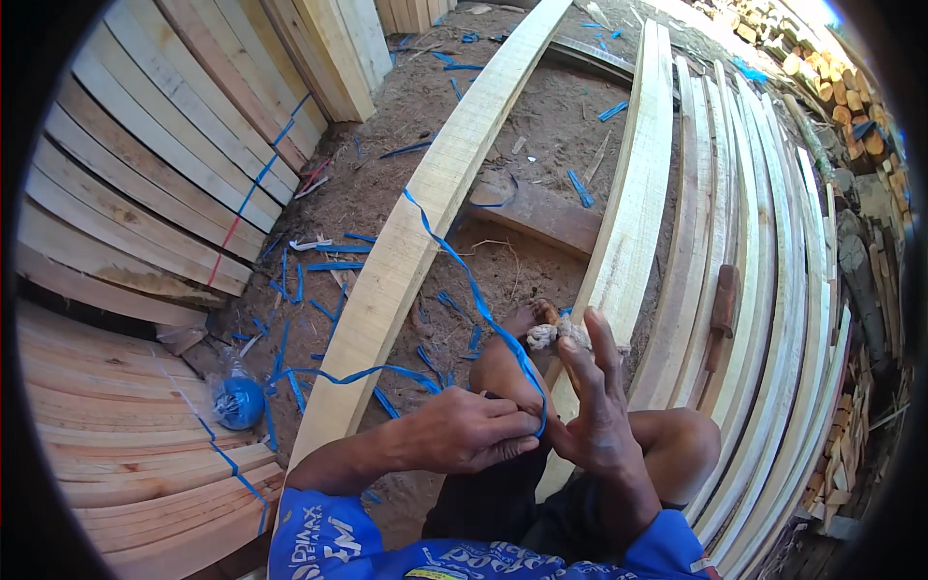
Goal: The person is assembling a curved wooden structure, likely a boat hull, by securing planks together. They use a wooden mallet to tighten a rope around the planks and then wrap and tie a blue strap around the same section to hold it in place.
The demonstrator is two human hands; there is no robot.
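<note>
My left hand (474,427) is closed, its fingers pinching a thin blue plastic strap (466,274) in front of my bent knee. One length of the strap runs up and away over a long pale timber beam (425,227). Another length trails left across the same beam toward a blue ball of strap (239,402) in clear plastic. My right hand (601,425) is just right of the left one, fingers stretched upward and apart. The strap passes close by its thumb; whether it touches is unclear. Behind those fingers lies an off-white lumpy thing (559,334).
Stacked planks (145,193) tied with blue strap stand at the left. A second beam (630,193) and rows of timbers (764,242) lie at the right, with a brown wooden block (725,302) on them. A crosspiece (541,217) and strap scraps lie on the dirt.
</note>
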